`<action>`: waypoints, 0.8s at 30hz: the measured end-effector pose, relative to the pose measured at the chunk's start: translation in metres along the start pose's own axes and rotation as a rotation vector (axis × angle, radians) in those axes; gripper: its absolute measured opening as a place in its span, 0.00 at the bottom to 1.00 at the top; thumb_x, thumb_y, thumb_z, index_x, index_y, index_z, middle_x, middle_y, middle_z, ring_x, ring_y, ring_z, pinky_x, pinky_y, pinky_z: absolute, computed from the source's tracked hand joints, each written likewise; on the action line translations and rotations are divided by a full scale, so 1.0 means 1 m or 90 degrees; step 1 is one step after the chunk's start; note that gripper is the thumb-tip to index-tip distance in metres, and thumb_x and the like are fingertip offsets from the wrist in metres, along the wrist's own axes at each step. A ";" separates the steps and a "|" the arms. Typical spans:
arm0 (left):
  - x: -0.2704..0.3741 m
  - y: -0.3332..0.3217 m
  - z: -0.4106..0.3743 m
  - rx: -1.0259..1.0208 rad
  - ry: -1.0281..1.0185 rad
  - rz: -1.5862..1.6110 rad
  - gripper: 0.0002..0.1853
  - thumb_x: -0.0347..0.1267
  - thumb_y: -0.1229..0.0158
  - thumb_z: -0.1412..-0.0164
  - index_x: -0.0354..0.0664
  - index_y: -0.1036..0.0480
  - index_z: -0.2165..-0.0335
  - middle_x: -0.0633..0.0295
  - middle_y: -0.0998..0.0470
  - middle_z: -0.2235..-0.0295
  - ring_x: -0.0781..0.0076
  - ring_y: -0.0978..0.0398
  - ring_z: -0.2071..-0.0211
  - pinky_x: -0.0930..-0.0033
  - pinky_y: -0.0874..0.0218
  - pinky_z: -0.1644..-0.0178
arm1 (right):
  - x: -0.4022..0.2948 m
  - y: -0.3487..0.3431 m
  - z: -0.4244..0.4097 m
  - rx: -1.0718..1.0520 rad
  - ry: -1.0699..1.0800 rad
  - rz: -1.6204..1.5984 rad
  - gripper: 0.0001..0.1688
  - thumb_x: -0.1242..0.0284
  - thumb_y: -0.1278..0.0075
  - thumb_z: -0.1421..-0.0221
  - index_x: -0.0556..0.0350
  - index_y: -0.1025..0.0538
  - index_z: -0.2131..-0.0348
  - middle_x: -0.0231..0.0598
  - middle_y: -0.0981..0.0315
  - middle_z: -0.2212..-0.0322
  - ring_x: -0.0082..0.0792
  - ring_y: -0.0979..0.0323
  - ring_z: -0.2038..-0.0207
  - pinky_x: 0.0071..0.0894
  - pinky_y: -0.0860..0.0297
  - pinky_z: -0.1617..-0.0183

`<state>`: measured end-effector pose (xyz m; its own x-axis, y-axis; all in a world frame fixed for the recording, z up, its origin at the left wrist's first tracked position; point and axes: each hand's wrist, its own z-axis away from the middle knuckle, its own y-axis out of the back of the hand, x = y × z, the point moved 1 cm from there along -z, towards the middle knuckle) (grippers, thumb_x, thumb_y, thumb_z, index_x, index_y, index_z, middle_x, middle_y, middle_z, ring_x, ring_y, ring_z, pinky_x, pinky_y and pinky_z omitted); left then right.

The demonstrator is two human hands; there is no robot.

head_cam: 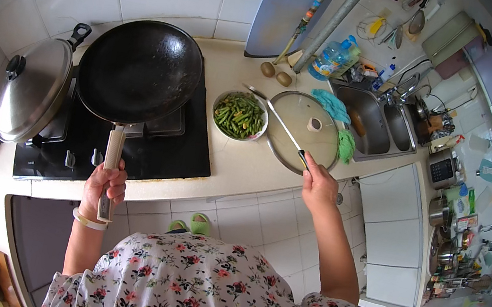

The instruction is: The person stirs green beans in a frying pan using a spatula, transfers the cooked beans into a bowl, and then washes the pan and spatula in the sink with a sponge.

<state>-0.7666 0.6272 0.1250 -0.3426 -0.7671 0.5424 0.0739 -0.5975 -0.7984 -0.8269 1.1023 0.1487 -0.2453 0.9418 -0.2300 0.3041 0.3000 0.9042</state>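
Observation:
My left hand (pixel 106 186) is closed around the pale handle of a black wok (pixel 140 72), which is over the gas hob (pixel 178 152) and looks empty but for a wet sheen. In my right hand (pixel 320 183) is the black grip of a long metal spatula (pixel 285 123). Its head rests at, or hangs just above, the far rim of a bowl filled with cut green beans (pixel 240 116); whether it touches cannot be told. The spatula's shaft crosses above a glass pan lid (pixel 298 147), lying on the counter right of the bowl.
A covered steel pan (pixel 34 89) stands on the hob's left side. Behind the lid are two kiwifruit (pixel 283 79), a cutting board (pixel 281 18) against the wall and metal pipes (pixel 333 26). To the right are a turquoise cloth (pixel 331 105), a green cloth (pixel 346 146) and a double sink (pixel 366 137).

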 end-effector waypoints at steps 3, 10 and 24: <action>-0.005 -0.002 -0.001 0.015 -0.001 0.000 0.09 0.30 0.48 0.42 0.40 0.36 0.63 0.71 0.40 0.83 0.83 0.41 0.89 0.78 0.44 0.86 | -0.009 -0.004 0.012 0.066 -0.083 -0.173 0.26 0.73 0.52 0.45 0.40 0.32 0.46 0.43 0.25 0.72 0.42 0.26 0.69 0.36 0.30 0.64; -0.015 -0.018 -0.004 0.027 -0.016 -0.012 0.17 0.43 0.51 0.40 0.40 0.35 0.61 0.68 0.37 0.82 0.80 0.36 0.85 0.79 0.42 0.82 | 0.019 -0.026 0.009 -0.053 -0.348 -0.476 0.24 0.76 0.56 0.42 0.49 0.31 0.46 0.22 0.38 0.82 0.13 0.45 0.81 0.15 0.44 0.78; -0.079 0.007 0.003 0.126 -0.142 0.026 0.34 0.59 0.59 0.40 0.36 0.31 0.59 0.62 0.29 0.79 0.71 0.30 0.83 0.73 0.32 0.80 | 0.102 -0.011 -0.054 -0.209 -0.211 -0.441 0.21 0.75 0.55 0.45 0.51 0.26 0.51 0.26 0.34 0.82 0.17 0.39 0.79 0.19 0.38 0.74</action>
<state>-0.7365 0.6829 0.0768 -0.1235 -0.8111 0.5717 0.2719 -0.5817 -0.7666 -0.9051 1.1872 0.1351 0.0204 0.5723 -0.8198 -0.1121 0.8161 0.5669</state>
